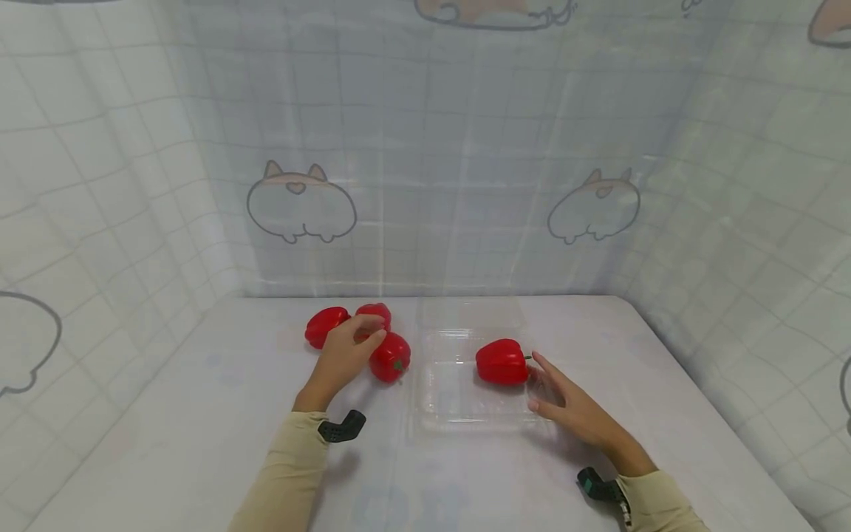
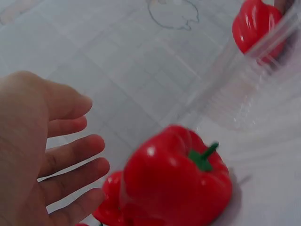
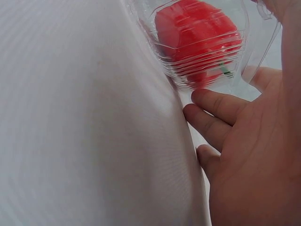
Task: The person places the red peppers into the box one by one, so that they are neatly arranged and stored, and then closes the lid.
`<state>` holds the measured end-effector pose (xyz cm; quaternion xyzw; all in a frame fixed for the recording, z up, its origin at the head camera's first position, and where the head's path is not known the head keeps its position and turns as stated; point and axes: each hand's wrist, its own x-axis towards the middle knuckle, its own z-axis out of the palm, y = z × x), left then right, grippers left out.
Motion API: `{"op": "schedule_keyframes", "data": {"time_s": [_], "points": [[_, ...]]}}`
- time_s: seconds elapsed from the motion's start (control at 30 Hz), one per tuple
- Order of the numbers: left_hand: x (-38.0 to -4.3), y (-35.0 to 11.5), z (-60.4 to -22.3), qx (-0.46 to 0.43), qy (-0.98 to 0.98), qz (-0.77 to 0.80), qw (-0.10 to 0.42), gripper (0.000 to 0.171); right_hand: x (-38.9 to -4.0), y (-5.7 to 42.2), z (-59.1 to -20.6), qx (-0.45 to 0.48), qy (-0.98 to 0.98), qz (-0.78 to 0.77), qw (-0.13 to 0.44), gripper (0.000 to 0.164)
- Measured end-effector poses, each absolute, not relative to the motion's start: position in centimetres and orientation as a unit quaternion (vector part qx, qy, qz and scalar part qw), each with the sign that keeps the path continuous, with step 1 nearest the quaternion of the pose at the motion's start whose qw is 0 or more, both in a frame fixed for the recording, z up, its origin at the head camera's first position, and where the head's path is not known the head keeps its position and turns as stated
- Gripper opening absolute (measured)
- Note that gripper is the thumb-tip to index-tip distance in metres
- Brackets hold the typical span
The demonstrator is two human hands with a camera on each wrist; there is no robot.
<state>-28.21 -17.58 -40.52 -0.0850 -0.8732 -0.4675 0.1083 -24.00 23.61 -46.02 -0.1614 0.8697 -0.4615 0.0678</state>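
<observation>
A clear plastic container [image 1: 452, 411] lies open on the table with one red bell pepper [image 1: 501, 362] inside. My right hand [image 1: 578, 410] is at the container's right wall, fingers loosely spread around its side. In the right wrist view, the fingers [image 3: 221, 106] are close to the clear wall; firm contact is hard to tell. My left hand [image 1: 347, 353] hovers among the red bell peppers on the left, its fingers relaxed and holding nothing. The nearest is a bell pepper [image 2: 174, 179] with a green stem; behind sit another pepper [image 1: 326, 325] and a third [image 1: 374, 312], partly hidden.
The container's clear lid [image 1: 472, 312] lies folded back behind it, near the far table edge. Patterned curtains [image 1: 425, 185] enclose the white table [image 1: 425, 480] at the back and both sides.
</observation>
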Motion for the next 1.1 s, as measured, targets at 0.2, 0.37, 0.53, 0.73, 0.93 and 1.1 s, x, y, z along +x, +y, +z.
{"op": "schedule_keyframes", "data": {"time_s": [0.2,0.37,0.53,0.73,0.93,1.1], "points": [[-28.7,-18.4,-41.3,-0.085,-0.886,-0.448,0.077,0.050,-24.1,23.6,-46.2,-0.171,0.865,-0.467,0.063,0.088],[-28.9,-18.6,-41.9,-0.097,-0.897,-0.426,0.069,0.052,-24.2,23.5,-46.2,-0.171,0.866,-0.466,0.058,0.088],[-28.9,-18.7,-42.6,-0.119,-0.905,-0.403,0.067,0.054,-24.0,23.5,-46.2,-0.168,0.865,-0.468,0.066,0.089],[-28.6,-18.6,-43.3,-0.124,-0.914,-0.381,0.060,0.069,-24.1,23.7,-46.4,-0.171,0.864,-0.470,0.061,0.088],[-28.1,-18.6,-43.8,-0.138,-0.920,-0.364,0.053,0.077,-24.2,23.9,-46.4,-0.167,0.866,-0.467,0.063,0.089],[-28.0,-18.8,-44.0,-0.139,-0.919,-0.363,0.063,0.078,-24.1,23.8,-46.3,-0.169,0.865,-0.467,0.067,0.089]]}}
